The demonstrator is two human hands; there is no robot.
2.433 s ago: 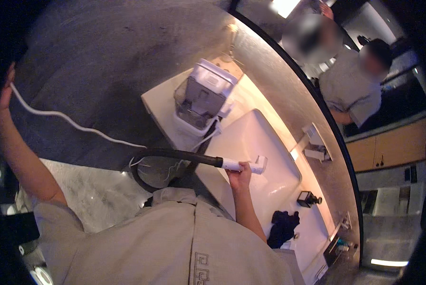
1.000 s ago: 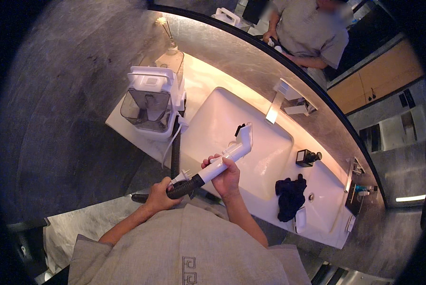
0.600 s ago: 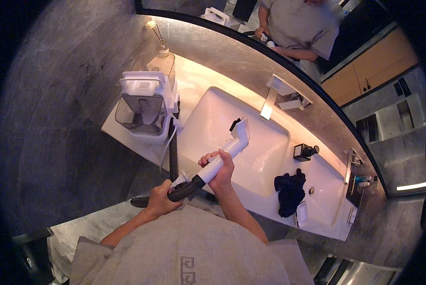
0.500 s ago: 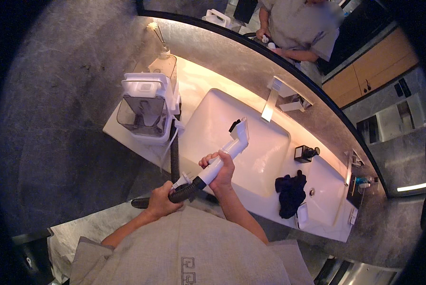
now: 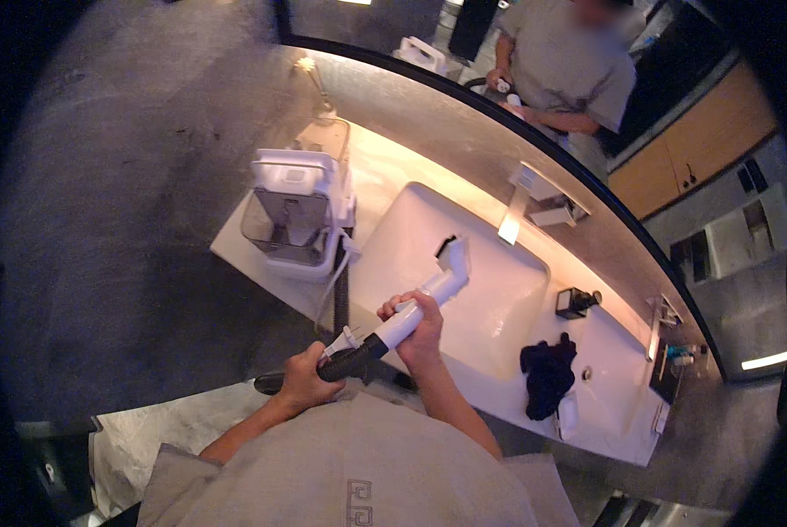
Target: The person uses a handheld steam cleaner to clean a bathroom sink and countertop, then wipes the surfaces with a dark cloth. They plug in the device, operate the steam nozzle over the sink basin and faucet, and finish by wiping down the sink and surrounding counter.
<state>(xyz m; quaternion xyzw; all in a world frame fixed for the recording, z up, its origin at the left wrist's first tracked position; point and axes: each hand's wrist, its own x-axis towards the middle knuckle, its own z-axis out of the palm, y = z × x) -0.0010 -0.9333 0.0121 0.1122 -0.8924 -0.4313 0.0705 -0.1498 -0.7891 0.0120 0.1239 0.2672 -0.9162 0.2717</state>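
My right hand (image 5: 418,327) grips the white handle of a cleaning wand (image 5: 428,294) whose angled nozzle points into the white sink basin (image 5: 490,307). My left hand (image 5: 307,379) holds the black hose (image 5: 345,362) where it joins the wand, just in front of the counter's edge. The white and clear cleaning machine (image 5: 298,209) that the hose runs to stands on the counter to the left of the basin.
A metal faucet (image 5: 529,198) comes out of the wall over the basin. A dark cloth (image 5: 547,373) lies on the white counter (image 5: 613,413) to the right, beside a small black object (image 5: 576,301). The mirror (image 5: 586,97) behind reflects a person.
My left arm came in from far left to take the hose. The wand has swung out over the basin. In the last second it has barely moved.
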